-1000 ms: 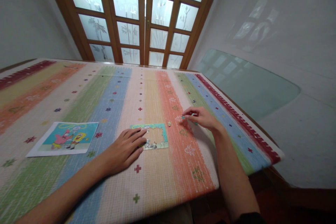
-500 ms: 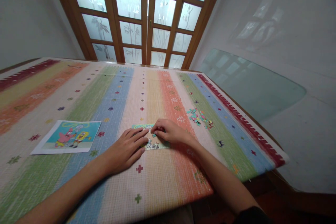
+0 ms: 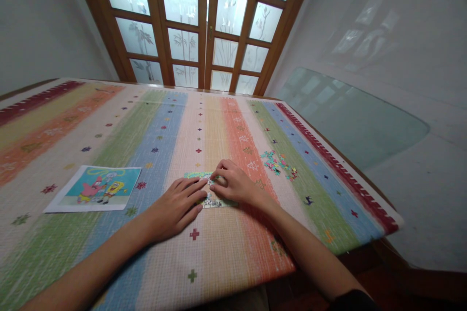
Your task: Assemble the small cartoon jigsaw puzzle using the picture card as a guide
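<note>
Pinning the puzzle (image 3: 213, 201) steady, left hand (image 3: 175, 209) lies flat, fingers loosely together; right hand (image 3: 235, 185) curls fingertips onto it, pinch unclear.

Two hands rest on the one bench (image 3: 375, 248): one left hand (image 3: 173, 206) and one right hand (image 3: 235, 185). One partly built jigsaw (image 3: 213, 201) lies under the fingers (image 3: 191, 188) of both. One heap of loose pieces (image 3: 279, 162) sits just right of the right hand's fingers; the pieces are too small to count. One picture sheet (image 3: 95, 194), showing two cartoon figures, lies well left of the left fingers. One striped cloth (image 3: 219, 252) lies beneath them. One glass pane (image 3: 350, 116) stands far right. Two glazed door leaves (image 3: 197, 19) stand beyond the fingertips.
</note>
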Available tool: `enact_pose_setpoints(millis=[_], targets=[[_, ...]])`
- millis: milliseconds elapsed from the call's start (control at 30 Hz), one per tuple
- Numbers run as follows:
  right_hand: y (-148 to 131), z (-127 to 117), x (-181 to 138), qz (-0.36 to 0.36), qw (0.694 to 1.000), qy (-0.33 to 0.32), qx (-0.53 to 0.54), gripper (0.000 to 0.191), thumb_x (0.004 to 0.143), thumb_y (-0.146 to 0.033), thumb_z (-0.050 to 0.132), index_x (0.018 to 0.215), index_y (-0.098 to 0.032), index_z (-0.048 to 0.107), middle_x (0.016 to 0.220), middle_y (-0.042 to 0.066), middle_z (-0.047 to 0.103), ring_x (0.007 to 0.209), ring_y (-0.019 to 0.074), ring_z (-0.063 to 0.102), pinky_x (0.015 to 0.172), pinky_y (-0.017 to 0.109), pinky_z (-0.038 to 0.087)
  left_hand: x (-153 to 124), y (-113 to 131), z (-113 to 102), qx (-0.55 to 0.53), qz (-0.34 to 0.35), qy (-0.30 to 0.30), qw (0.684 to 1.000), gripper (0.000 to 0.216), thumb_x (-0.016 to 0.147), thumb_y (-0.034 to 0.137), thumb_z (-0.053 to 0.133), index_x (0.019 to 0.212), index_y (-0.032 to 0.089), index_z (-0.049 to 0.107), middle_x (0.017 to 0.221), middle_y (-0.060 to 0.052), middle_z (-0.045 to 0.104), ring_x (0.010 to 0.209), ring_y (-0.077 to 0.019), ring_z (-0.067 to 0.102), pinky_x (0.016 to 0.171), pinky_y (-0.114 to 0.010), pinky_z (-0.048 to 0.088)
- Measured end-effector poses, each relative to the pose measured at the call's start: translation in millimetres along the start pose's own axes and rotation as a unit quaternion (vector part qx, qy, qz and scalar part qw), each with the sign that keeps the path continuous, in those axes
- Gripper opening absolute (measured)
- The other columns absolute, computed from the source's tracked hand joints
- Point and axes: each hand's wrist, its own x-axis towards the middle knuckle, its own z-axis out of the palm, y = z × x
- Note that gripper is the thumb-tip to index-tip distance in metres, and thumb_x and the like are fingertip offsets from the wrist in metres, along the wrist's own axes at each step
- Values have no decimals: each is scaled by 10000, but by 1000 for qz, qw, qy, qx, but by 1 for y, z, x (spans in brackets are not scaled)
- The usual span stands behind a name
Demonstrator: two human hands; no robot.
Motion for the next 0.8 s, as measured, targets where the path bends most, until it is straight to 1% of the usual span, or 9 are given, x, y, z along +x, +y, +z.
enact_pose_setpoints(millis=[233, 433, 633, 800], targets=[[-1, 0, -1, 18, 1000, -3, -14, 79, 887, -213, 742, 950, -171, 717, 983, 73, 631, 940, 206, 582, 856, 346, 486, -1, -2, 3, -8, -3, 0, 1000, 283, 1047, 255, 443, 1262, 217, 623, 1515, -100, 547, 1397, -292, 466, 1139, -497, 383], [-2, 0, -1, 15, 999, -3, -44, 71, 898, -224, 744, 940, -168, 732, 960, 75, 641, 936, 210, 589, 840, 337, 481, -1, -1, 0, -2, -1, -2, 1000, 279, 1053, 261, 430, 1248, 215, 623, 1504, -102, 558, 1382, -293, 480, 1129, -500, 391], [-4, 0, -2, -2, 996, -8, -89, 129, 968, -247, 649, 960, -166, 749, 970, 95, 646, 957, 225, 584, 849, 352, 478, 0, -1, 0, -7, 0, 3, 1000, 280, 1050, 263, 435, 1245, 215, 630, 1504, -99, 561, 1376, -294, 488, 1124, -496, 398], [-3, 3, -3, 8, 996, 1, -91, 97, 947, -201, 654, 970, -169, 743, 965, 92, 645, 950, 221, 580, 845, 347, 477, -1, -2, 3, -14, -4, 7, 1000, 287, 1046, 270, 448, 1260, 221, 633, 1511, -98, 554, 1379, -296, 486, 1134, -496, 388]])
